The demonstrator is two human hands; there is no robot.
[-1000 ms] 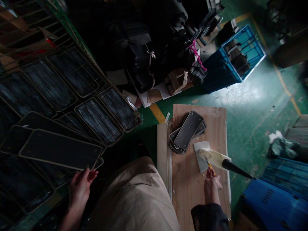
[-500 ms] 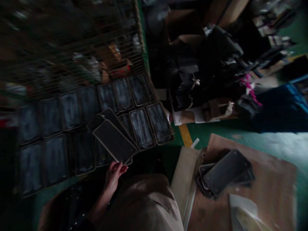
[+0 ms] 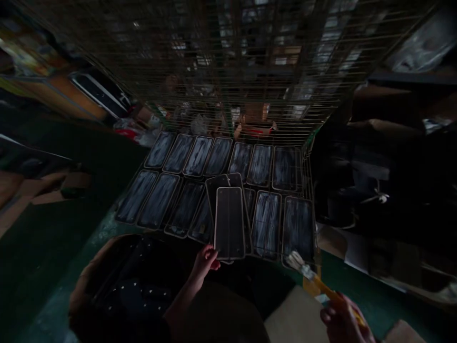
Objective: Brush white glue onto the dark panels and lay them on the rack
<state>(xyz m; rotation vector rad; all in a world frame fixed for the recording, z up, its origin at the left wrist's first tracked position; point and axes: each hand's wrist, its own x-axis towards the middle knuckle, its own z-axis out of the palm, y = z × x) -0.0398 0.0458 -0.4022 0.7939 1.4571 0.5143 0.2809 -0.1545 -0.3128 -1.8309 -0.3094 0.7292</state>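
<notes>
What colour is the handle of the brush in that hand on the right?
Yellow-orange. The brush handle shows in the right hand, low in the head view.

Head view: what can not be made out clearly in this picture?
1. Right hand, head view: cut off by the bottom edge, so its grip on the brush shows only partly.
2. Panels beneath the top panel held by the left hand, head view: covered by that panel, so their number is unclear.
3. Things behind the wire rack, head view: blurred, dark and screened by the mesh.
</notes>
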